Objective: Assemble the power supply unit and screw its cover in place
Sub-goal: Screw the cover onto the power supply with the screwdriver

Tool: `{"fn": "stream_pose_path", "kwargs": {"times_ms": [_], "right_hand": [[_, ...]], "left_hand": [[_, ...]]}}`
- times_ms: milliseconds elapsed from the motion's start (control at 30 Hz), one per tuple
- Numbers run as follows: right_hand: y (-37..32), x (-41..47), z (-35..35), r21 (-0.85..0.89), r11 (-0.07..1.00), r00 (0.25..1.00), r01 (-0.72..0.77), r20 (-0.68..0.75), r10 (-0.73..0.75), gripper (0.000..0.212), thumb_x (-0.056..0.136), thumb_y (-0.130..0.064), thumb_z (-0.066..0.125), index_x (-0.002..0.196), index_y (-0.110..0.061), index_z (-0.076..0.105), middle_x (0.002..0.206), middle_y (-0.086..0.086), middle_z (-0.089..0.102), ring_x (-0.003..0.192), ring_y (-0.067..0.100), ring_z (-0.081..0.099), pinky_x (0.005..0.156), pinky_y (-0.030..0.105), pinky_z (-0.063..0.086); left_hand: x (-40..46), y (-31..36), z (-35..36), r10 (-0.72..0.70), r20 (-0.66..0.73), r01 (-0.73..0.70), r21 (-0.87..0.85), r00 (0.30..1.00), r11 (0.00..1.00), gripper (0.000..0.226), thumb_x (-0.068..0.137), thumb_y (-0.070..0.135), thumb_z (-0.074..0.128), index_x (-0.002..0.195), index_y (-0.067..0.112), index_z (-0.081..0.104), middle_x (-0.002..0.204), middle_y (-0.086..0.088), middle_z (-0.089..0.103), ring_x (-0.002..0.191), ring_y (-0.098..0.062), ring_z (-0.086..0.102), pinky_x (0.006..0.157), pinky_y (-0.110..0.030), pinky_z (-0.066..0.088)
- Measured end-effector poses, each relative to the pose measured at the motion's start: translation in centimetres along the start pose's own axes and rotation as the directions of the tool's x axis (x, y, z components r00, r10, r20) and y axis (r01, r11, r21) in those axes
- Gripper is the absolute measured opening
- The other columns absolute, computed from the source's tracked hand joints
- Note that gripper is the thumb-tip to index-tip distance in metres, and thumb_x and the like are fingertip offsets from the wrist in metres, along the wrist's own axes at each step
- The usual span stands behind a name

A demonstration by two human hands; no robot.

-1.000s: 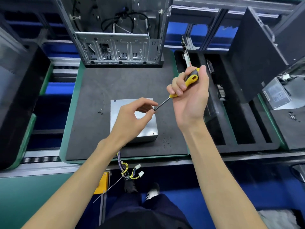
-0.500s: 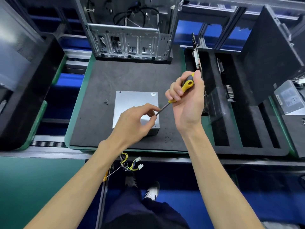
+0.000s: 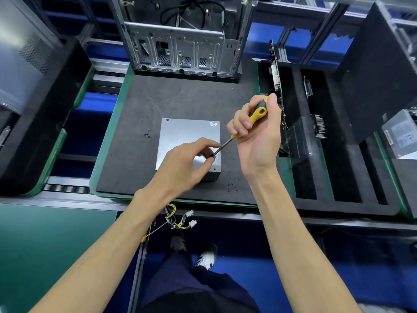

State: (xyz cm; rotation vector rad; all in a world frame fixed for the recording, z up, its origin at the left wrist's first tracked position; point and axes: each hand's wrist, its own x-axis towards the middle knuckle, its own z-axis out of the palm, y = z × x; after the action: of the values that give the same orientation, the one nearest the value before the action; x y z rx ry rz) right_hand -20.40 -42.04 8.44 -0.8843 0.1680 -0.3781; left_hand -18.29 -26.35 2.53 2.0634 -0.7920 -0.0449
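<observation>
Two hands over plain silver power supply unit (image 3: 180, 136): right hand (image 3: 257, 141) clenching yellow-handled screwdriver (image 3: 257, 114), left hand (image 3: 187, 163) pinching its tip.

Over the power supply unit (image 3: 180, 136), the right hand (image 3: 257, 141) grips a yellow-handled screwdriver (image 3: 257, 115), the left hand (image 3: 185, 163) pinching at its tip.
</observation>
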Motion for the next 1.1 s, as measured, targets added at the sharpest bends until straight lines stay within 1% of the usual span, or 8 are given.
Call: {"fn": "stream_pose_path", "kwargs": {"times_ms": [100,233,367,433,500,633,833,1100], "right_hand": [[0.2,-0.1,0.0,-0.026,1.000,1.000,0.002,0.017,-0.001,0.035,0.107,-0.037,0.035,0.083,-0.016,0.050,0.060,-0.004,0.034,0.051,0.012,0.029,0.056,0.026,0.034],[0.4,-0.2,-0.1,-0.065,0.998,1.000,0.011,0.025,-0.009,0.034,0.104,-0.038,0.037,0.084,-0.015,0.050,0.060,-0.003,0.033,0.051,0.012,0.029,0.056,0.027,0.034],[0.4,-0.1,-0.5,-0.089,0.996,1.000,0.016,0.022,-0.014,0.034,0.104,-0.039,0.037,0.083,-0.015,0.049,0.060,-0.003,0.033,0.050,0.013,0.028,0.055,0.027,0.033],[0.3,-0.3,-0.9,-0.123,0.992,0.999,0.023,0.026,-0.020,0.033,0.104,-0.038,0.037,0.083,-0.015,0.049,0.060,-0.003,0.033,0.051,0.014,0.028,0.056,0.028,0.033],[0.5,-0.5,-1.2,-0.171,0.985,0.999,0.035,0.037,-0.029,0.032,0.104,-0.036,0.036,0.084,-0.014,0.048,0.061,-0.002,0.033,0.052,0.015,0.027,0.056,0.029,0.031],[1.1,-1.0,-1.5,-0.270,0.960,0.996,0.068,0.080,-0.047,0.029,0.103,-0.030,0.035,0.083,-0.014,0.048,0.061,-0.001,0.033,0.053,0.017,0.026,0.056,0.030,0.031],[1.7,-1.3,-1.6,-0.358,0.929,0.991,0.095,0.123,-0.054,0.030,0.106,-0.026,0.033,0.083,-0.014,0.049,0.062,-0.001,0.034,0.055,0.018,0.026,0.056,0.032,0.030],[2.5,-1.6,-2.0,-0.390,0.917,0.993,0.084,0.108,-0.045,0.030,0.106,-0.026,0.032,0.084,-0.014,0.049,0.062,0.000,0.034,0.055,0.018,0.028,0.057,0.032,0.031]], "left_hand": [[-0.1,-0.2,0.2,0.000,0.003,-0.001,0.040,1.000,0.999,0.032,0.090,0.011,0.070,0.119,0.023,0.065,0.092,0.016,0.072,0.086,-0.020,0.067,0.083,-0.045,0.053],[-0.2,-0.3,0.3,-0.001,0.012,0.000,0.057,1.000,0.998,0.034,0.090,0.016,0.070,0.122,0.027,0.062,0.095,0.017,0.073,0.087,-0.022,0.067,0.081,-0.044,0.053],[-0.4,-1.0,0.3,-0.038,0.065,0.035,0.040,0.997,0.999,0.040,0.089,0.025,0.070,0.126,0.031,0.058,0.109,0.015,0.071,0.101,-0.016,0.067,0.090,-0.042,0.052],[-0.8,-1.8,0.3,-0.055,0.089,0.047,0.089,0.994,0.995,0.040,0.088,0.021,0.073,0.127,0.025,0.062,0.118,0.012,0.068,0.109,-0.013,0.062,0.097,-0.040,0.048],[-1.1,-2.5,0.6,-0.039,0.123,0.020,0.155,0.992,0.988,0.034,0.087,0.016,0.075,0.120,0.018,0.067,0.120,0.006,0.066,0.113,-0.017,0.059,0.101,-0.038,0.042],[-1.6,-2.9,1.4,-0.030,0.113,0.008,0.193,0.993,0.981,0.025,0.085,0.008,0.077,0.110,0.013,0.074,0.119,0.000,0.064,0.113,-0.021,0.057,0.097,-0.027,0.030],[-1.6,-2.6,1.5,-0.029,0.102,0.011,0.177,0.994,0.984,0.023,0.085,0.005,0.075,0.108,0.012,0.074,0.118,-0.001,0.065,0.112,-0.024,0.059,0.099,-0.033,0.034],[-1.7,-2.6,1.5,-0.036,0.103,0.017,0.181,0.994,0.983,0.023,0.086,0.008,0.076,0.108,0.012,0.074,0.119,0.000,0.065,0.111,-0.021,0.058,0.098,-0.029,0.031]]}}
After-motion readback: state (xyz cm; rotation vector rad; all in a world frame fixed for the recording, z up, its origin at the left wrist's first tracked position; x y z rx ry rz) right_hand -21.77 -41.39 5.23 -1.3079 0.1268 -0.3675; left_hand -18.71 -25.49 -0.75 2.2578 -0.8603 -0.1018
